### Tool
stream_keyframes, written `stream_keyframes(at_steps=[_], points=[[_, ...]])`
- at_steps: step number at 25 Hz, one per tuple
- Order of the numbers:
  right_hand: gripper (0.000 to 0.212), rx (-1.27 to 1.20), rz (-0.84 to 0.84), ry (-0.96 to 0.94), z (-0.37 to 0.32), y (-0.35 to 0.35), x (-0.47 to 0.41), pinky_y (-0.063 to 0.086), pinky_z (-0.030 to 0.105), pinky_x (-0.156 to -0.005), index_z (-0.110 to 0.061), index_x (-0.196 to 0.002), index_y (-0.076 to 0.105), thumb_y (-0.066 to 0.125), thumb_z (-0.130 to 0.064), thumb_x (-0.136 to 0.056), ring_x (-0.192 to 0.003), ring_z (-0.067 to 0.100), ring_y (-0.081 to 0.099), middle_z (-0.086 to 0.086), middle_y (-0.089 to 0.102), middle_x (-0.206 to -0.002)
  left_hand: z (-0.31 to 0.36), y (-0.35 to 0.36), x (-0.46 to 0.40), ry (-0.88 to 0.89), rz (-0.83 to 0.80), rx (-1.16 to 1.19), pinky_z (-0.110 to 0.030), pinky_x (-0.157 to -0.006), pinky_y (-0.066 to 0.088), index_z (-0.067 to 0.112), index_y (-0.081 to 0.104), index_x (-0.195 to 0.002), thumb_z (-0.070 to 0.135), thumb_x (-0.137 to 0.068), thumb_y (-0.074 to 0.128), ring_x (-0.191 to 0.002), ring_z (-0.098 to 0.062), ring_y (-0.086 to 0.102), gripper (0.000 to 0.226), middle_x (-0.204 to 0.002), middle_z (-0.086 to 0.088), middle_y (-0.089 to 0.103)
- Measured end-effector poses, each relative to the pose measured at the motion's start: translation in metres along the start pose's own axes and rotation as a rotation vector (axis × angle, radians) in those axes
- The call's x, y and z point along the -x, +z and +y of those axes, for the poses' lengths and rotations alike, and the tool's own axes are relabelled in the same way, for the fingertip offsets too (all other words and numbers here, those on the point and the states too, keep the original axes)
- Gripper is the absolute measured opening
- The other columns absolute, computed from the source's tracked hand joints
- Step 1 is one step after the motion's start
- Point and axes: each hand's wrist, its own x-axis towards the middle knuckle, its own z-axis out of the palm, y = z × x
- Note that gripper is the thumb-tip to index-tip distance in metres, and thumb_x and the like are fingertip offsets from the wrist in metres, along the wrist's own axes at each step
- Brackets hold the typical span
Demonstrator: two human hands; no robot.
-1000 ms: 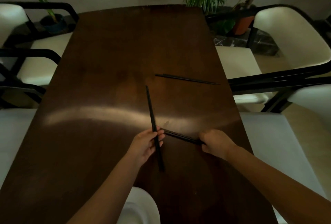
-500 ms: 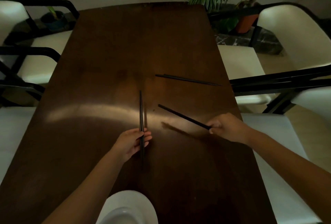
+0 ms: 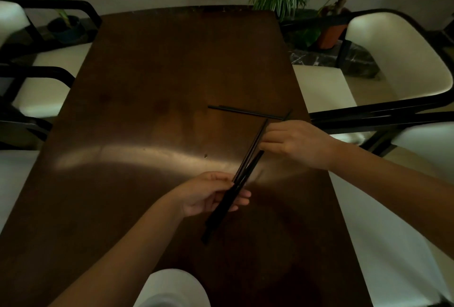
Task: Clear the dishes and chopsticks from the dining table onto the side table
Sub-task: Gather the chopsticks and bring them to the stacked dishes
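Left hand [image 3: 208, 196]: your fingers are curled and clamped around the lower part of a bundle of black chopsticks [image 3: 245, 164], which slants up and to the right above the dining table [image 3: 147, 85].
Right hand [image 3: 294, 142]: your fingers are drawn together near the upper end of the bundle; whether they pinch a stick or only steady it you cannot tell, since the tips are blurred.
Remaining pair [image 3: 245, 111]: two black chopsticks lie flat on the table, just beyond your right hand, near the right edge.
Side table: not in view.
White dish [image 3: 172, 289]: only its pale rim shows at the bottom of the frame, below your left arm.
Risk, loose bundle: the sticks are fanned apart at the top, not aligned; a slack grip probably lets one slide out and drop.
Risk, table edge: the flat pair lies close to the right edge, so a careless sweep may roll it off toward the chair [image 3: 393, 61].
Risk, dim light: black sticks on dark wood are hard to see, and you may miss one.
Writing and brands: none can be read on any object.
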Motion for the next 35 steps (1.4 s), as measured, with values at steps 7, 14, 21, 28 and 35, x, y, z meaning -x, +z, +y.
stream_keyframes(at_steps=[7,14,21,28,35], points=[[0.023,0.022,-0.014,-0.009,0.009,0.029,-0.009,0.057,0.035,-0.066,-0.004,-0.091,0.071,0.072,0.002,-0.068,-0.083,0.027,0.068,0.012,0.072,-0.089,-0.007,-0.006,-0.01,0.01,0.095,0.145,-0.026,-0.066,0.057,0.007,0.068,-0.108,0.016,-0.08,0.062,-0.071,-0.012,0.067,0.03,-0.089,-0.007,0.073],[0.044,-0.065,0.158,0.552,0.043,0.098,-0.02,0.049,0.036,-0.088,-0.01,-0.125,0.054,0.063,-0.012,-0.082,-0.11,0.026,0.057,0.013,0.061,-0.12,-0.008,-0.024,-0.032,0.101,0.306,0.445,-0.023,-0.053,0.053,0.002,0.064,-0.107,0.003,-0.089,0.052,-0.055,-0.01,0.058,0.022,-0.072,-0.005,0.063],[0.043,-0.163,-0.292,1.017,0.105,0.162,-0.025,0.044,0.042,-0.095,-0.01,-0.13,0.044,0.052,-0.021,-0.09,-0.119,0.03,0.045,0.014,0.049,-0.131,-0.011,-0.062,-0.039,0.185,0.394,0.504,-0.025,-0.053,0.053,0.004,0.063,-0.108,0.007,-0.092,0.046,-0.057,-0.012,0.06,0.024,-0.075,-0.005,0.068],[0.011,-0.149,-0.338,0.885,0.11,0.163,-0.024,0.044,0.031,-0.071,-0.011,-0.1,0.052,0.051,-0.012,-0.089,-0.09,0.024,0.054,0.01,0.057,-0.102,-0.008,-0.069,-0.037,0.167,0.392,0.474,-0.023,-0.048,0.048,0.005,0.061,-0.104,0.007,-0.094,0.04,-0.053,-0.011,0.052,0.023,-0.07,-0.003,0.059],[0.009,-0.191,-0.499,0.791,0.103,0.142,0.001,0.039,0.03,-0.066,-0.014,-0.096,0.057,0.051,-0.016,-0.089,-0.086,0.023,0.054,0.008,0.059,-0.097,-0.003,-0.062,-0.031,0.121,0.451,0.382,-0.026,-0.062,0.057,0.008,0.062,-0.109,0.005,-0.093,0.046,-0.086,-0.018,0.071,0.022,-0.093,-0.006,0.075]])
